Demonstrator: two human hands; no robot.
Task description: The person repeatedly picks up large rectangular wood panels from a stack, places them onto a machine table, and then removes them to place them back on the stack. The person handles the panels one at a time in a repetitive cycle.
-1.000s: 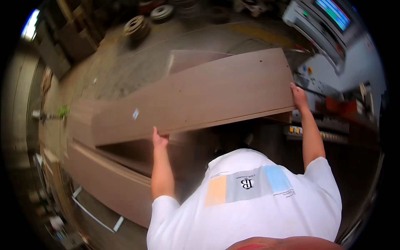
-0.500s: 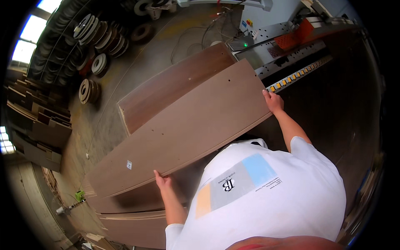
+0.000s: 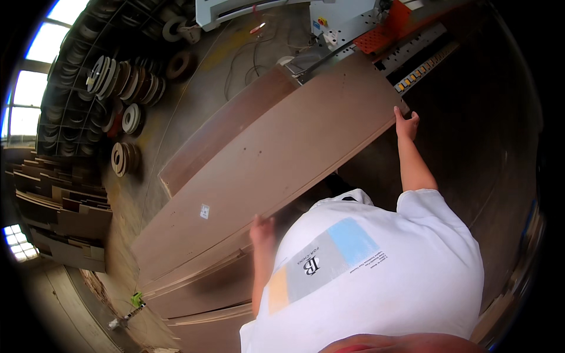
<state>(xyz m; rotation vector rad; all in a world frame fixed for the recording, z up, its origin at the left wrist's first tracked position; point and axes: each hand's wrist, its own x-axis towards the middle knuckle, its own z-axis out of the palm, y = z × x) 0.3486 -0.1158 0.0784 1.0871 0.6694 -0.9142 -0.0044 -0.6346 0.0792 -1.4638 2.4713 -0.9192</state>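
A long brown panel [image 3: 282, 147] stretches diagonally before me, with drilled holes and a small white label [image 3: 205, 212]. At its near right corner is my right hand [image 3: 407, 125], thumb against the edge and the other fingers curled beside it. My left hand [image 3: 262, 229] is at the panel's near edge, left of the middle; motion smears its fingers. Under and nearer than this panel, more brown panels [image 3: 200, 294] lie stacked. Another brown panel [image 3: 235, 120] shows behind its far edge.
A machine with a grey perforated bed and orange guard [image 3: 382, 32] stands at the far right, beside a rail of yellow blocks [image 3: 415, 76]. Edge-band rolls [image 3: 126, 159] sit on the floor and rack at the far left. Board offcuts [image 3: 65, 206] lean at the left.
The panel has shifted relative to the machine, its right end now lying over more of the bed's edge. My right hand's fingers have come out beside the corner; my left hand has become blurred.
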